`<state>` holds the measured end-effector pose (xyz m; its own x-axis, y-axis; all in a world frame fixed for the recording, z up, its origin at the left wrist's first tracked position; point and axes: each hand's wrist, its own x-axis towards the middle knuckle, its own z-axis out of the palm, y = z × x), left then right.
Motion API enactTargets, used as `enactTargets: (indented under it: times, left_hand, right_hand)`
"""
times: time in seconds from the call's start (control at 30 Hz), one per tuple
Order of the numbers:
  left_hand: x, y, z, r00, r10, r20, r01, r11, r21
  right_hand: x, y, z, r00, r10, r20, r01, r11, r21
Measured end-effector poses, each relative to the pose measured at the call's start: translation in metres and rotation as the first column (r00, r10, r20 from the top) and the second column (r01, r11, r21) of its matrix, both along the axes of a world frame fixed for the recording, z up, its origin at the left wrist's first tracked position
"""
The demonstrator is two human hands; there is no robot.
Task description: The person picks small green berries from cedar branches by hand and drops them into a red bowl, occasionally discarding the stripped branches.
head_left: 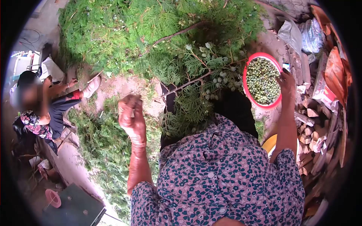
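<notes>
My left hand [131,110] is raised left of my lap, its fingers curled closed; whatever they may hold cannot be made out. Close to it, the cut end of a conifer branch [196,80] points towards the hand but appears apart from it. This branch lies across my lap, with feathery green sprays and pale blue-green cones [222,79]. My right hand [287,82] is at the right rim of a red-rimmed basin [246,87], fingers loosely apart and reaching over its edge. Many small green cones [263,81] fill the basin.
A big heap of cut green branches [124,34] lies ahead, with more greenery [109,150] at left. Another person [41,105] sits at far left. Split firewood [313,139] and plastic bags [311,35] stand at right. A yellow container [270,144] sits beneath my right arm.
</notes>
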<state>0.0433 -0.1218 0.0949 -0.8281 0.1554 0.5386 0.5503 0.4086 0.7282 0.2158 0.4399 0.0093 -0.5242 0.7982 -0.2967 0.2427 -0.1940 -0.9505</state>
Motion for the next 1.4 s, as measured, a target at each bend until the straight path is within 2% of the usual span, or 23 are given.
enactTargets:
  times: [0.07,0.1,0.13,0.23,0.3,0.37,0.4,0.47,0.53,0.6,0.67,0.73,0.77,0.8,0.83,0.87,0.93,1.0,1.07,1.17,1.2,1.27,1.4]
  left_hand:
    - [0.015,0.003,-0.001,0.997,-0.044,-0.063,0.04,0.997,-0.061]
    - [0.018,0.002,-0.005,0.987,-0.071,-0.146,0.052,0.989,-0.135]
    - [0.018,0.002,-0.008,0.968,-0.105,-0.229,0.057,0.977,-0.206]
    - [0.026,0.005,0.001,0.966,-0.232,-0.111,0.183,0.924,-0.336]
    - [0.023,0.006,0.012,0.95,-0.303,-0.073,0.25,0.881,-0.401]
    - [0.021,0.005,0.016,0.874,-0.449,0.184,0.483,0.769,-0.419]
    - [0.025,0.007,0.018,0.876,-0.446,0.185,0.481,0.77,-0.42]
    - [0.034,0.013,0.019,0.845,-0.298,0.444,0.31,0.95,0.048]
    - [0.039,0.006,0.013,0.866,-0.209,0.455,0.227,0.974,0.015]
    - [0.04,0.006,0.018,0.638,-0.097,0.764,0.232,0.97,-0.07]
    - [0.042,0.006,0.021,0.613,-0.137,0.778,0.294,0.954,-0.063]
    - [0.039,0.0,0.029,0.669,-0.132,0.731,0.477,0.832,-0.285]
    - [0.036,-0.005,0.029,0.514,-0.157,0.843,0.43,0.898,-0.095]
    - [0.036,-0.005,0.031,0.515,-0.155,0.843,0.428,0.899,-0.096]
    - [0.037,-0.005,0.036,0.328,-0.292,0.898,0.28,0.938,0.203]
    - [0.037,-0.005,0.041,0.159,-0.459,0.874,0.063,0.888,0.455]
    - [0.041,0.004,0.047,0.19,-0.501,0.844,-0.001,0.86,0.51]
    - [0.044,0.013,0.05,0.154,-0.572,0.806,-0.17,0.788,0.591]
    - [0.049,0.021,0.052,0.16,-0.613,0.774,-0.202,0.747,0.634]
    - [0.054,0.036,0.054,0.295,-0.579,0.76,-0.288,0.705,0.648]
    - [0.056,0.04,0.052,0.295,-0.583,0.757,-0.284,0.703,0.652]
    - [0.059,0.048,0.051,0.384,-0.586,0.713,-0.27,0.668,0.694]
    - [0.062,0.055,0.048,0.444,-0.566,0.694,-0.255,0.663,0.704]
  right_hand:
    - [0.019,-0.008,0.012,0.987,-0.157,0.034,0.157,0.987,0.013]
    - [0.035,0.008,-0.008,0.99,-0.105,0.098,0.081,0.971,0.223]
    - [0.034,0.005,-0.007,0.99,-0.102,0.096,0.078,0.972,0.22]
    - [0.014,-0.019,0.017,0.964,-0.172,0.202,0.142,0.977,0.157]
    - [-0.004,-0.042,0.025,0.997,-0.044,0.058,0.034,0.986,0.162]
    - [-0.031,-0.074,0.038,0.998,0.035,-0.047,-0.026,0.983,0.183]
    - [-0.045,-0.094,0.049,0.993,0.072,-0.091,-0.051,0.977,0.209]
    - [-0.069,-0.132,0.071,0.986,0.12,-0.115,-0.1,0.98,0.171]
    - [-0.084,-0.163,0.086,0.96,0.213,-0.18,-0.183,0.968,0.17]
    - [-0.094,-0.188,0.098,0.925,0.291,-0.244,-0.253,0.951,0.175]
    - [-0.1,-0.209,0.107,0.882,0.366,-0.298,-0.324,0.928,0.182]
    - [-0.105,-0.227,0.114,0.841,0.435,-0.321,-0.406,0.9,0.158]
    - [-0.107,-0.237,0.12,0.817,0.466,-0.339,-0.428,0.885,0.184]
    - [-0.108,-0.246,0.125,0.816,0.467,-0.34,-0.43,0.884,0.184]
    - [-0.107,-0.254,0.129,0.79,0.522,-0.321,-0.48,0.853,0.205]
    - [-0.107,-0.263,0.134,0.762,0.574,-0.3,-0.529,0.819,0.224]
    - [-0.103,-0.282,0.153,0.705,0.681,-0.198,-0.629,0.729,0.27]
    - [-0.097,-0.299,0.168,0.598,0.77,-0.223,-0.721,0.638,0.272]
    - [-0.091,-0.311,0.169,0.482,0.851,-0.209,-0.783,0.526,0.332]
    - [-0.088,-0.328,0.163,0.329,0.931,-0.155,-0.724,0.354,0.592]
    - [-0.086,-0.334,0.163,0.326,0.938,-0.116,-0.736,0.329,0.591]
    - [-0.085,-0.342,0.155,0.367,0.925,-0.102,-0.737,0.356,0.574]
    - [-0.084,-0.352,0.139,0.411,0.895,-0.174,-0.771,0.443,0.458]
